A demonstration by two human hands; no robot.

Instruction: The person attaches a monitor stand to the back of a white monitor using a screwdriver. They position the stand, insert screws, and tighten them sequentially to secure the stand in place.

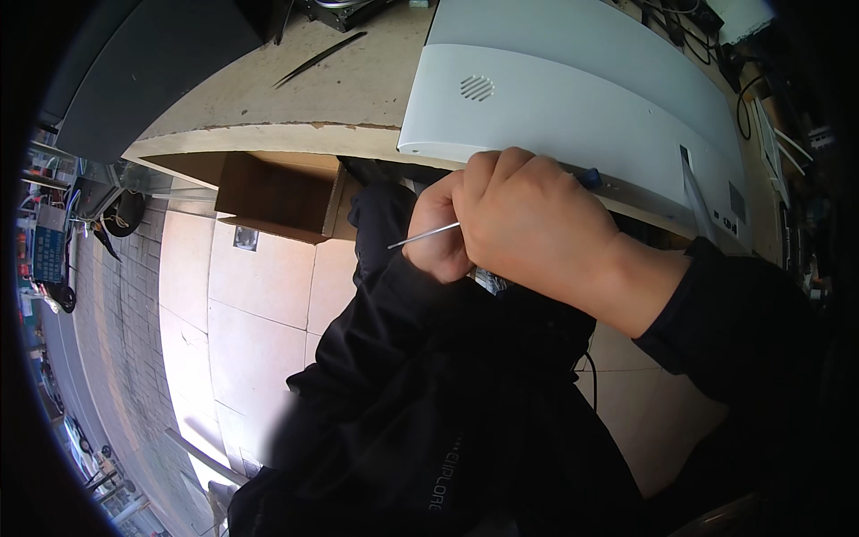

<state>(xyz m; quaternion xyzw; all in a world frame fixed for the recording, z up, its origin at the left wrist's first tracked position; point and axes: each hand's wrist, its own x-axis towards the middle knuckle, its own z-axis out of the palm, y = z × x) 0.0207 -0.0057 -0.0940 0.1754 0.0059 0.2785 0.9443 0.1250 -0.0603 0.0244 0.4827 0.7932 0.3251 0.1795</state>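
Note:
My right hand [537, 208] is closed around a tool with a thin metal shaft [424, 235], likely a screwdriver; the shaft points left out of the fist. A blue piece [590, 178] in line with it shows past the knuckles, perhaps its handle end. My left hand [436, 218] lies behind and against the right one, its fingers mostly hidden, so its grip cannot be seen. Both hands are at the near edge of a white monitor or all-in-one computer [537, 114], which lies back side up on the worktable, with a slotted grille, ports and a grey stand part [698, 194].
Black tweezers [321, 59] lie on the worn worktable [221, 101]. An open cardboard box [278, 194] is below its edge at left. A dark panel [161, 67] stands at upper left; cables [691, 33] and other items crowd the upper right.

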